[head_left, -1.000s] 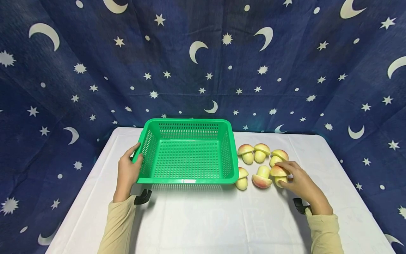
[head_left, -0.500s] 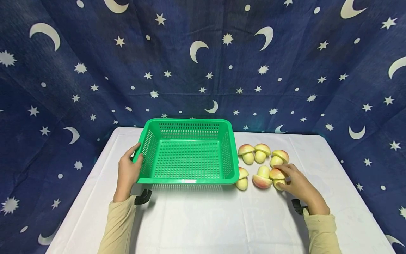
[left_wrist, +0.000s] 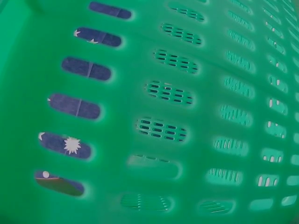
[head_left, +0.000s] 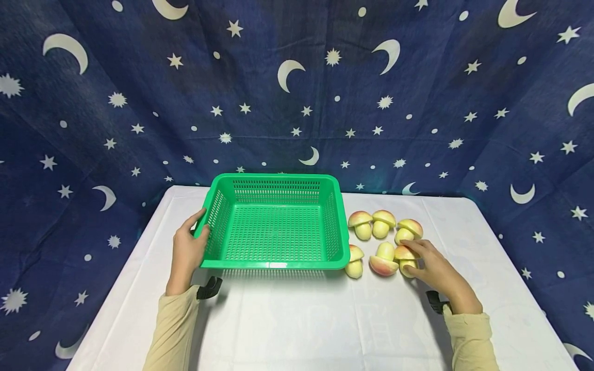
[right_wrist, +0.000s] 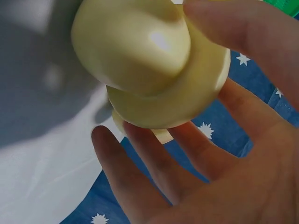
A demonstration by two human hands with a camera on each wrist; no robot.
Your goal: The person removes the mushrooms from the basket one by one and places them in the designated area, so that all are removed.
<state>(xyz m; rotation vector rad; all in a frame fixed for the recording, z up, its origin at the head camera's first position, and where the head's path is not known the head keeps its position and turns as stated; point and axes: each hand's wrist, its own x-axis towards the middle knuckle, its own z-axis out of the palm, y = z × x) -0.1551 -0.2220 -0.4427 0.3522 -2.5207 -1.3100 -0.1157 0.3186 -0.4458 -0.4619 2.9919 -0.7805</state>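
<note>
A green perforated plastic basket [head_left: 274,265] stands on the white-covered table. My left hand [head_left: 186,252] holds its left rim, thumb and fingers at the edge. The left wrist view is filled by the basket's slotted wall [left_wrist: 126,107]. To the right of the basket, my right hand [head_left: 438,270] grips a toy mushroom [head_left: 406,253] with a pale yellow stem and reddish-yellow cap. In the right wrist view its thumb [right_wrist: 233,23] lies against the mushroom [right_wrist: 135,46], and the other fingers reach behind the cap.
Several similar mushrooms lie nearby: an upside-down one [head_left: 383,260] just left of the held one, another [head_left: 354,261] against the basket's front right corner, and a back row [head_left: 360,224]. A dark blue curtain [head_left: 297,93] with moons and stars hangs behind the table [head_left: 297,319].
My right hand has shifted slightly left with the mushroom, which now sits closer to the upside-down one. The left hand and the basket have stayed in place.
</note>
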